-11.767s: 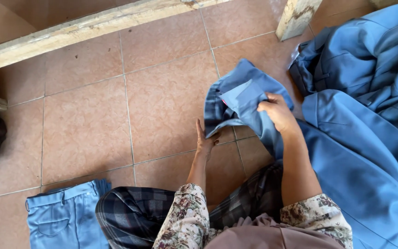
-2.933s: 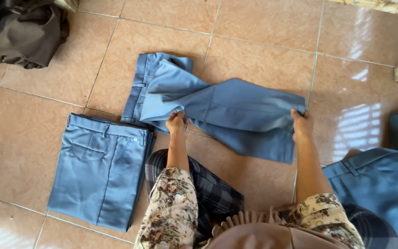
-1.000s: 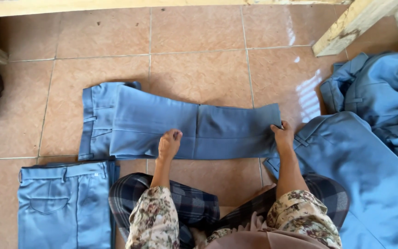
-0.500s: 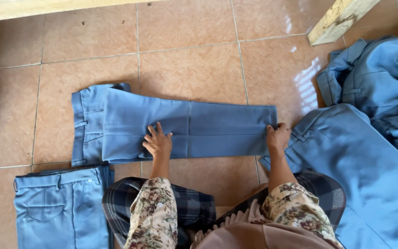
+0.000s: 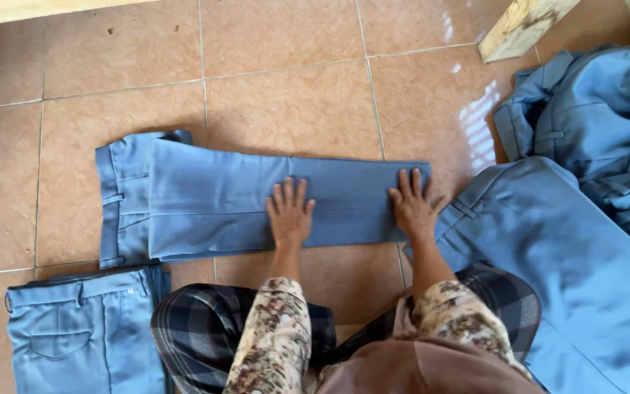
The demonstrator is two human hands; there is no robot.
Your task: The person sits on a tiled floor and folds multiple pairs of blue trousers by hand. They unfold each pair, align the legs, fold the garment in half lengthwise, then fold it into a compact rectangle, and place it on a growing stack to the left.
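Blue trousers (image 5: 257, 208) lie flat on the tiled floor (image 5: 286, 102); I see my left hand (image 5: 289, 213) and right hand (image 5: 413, 204) spread wide, palms down, apparently pressing creases flat.

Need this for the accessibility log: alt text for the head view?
Both hands, left and right, press flat on blue trousers laid lengthwise on a tiled floor. Folded trousers lie lower left; a blue garment pile sits right.
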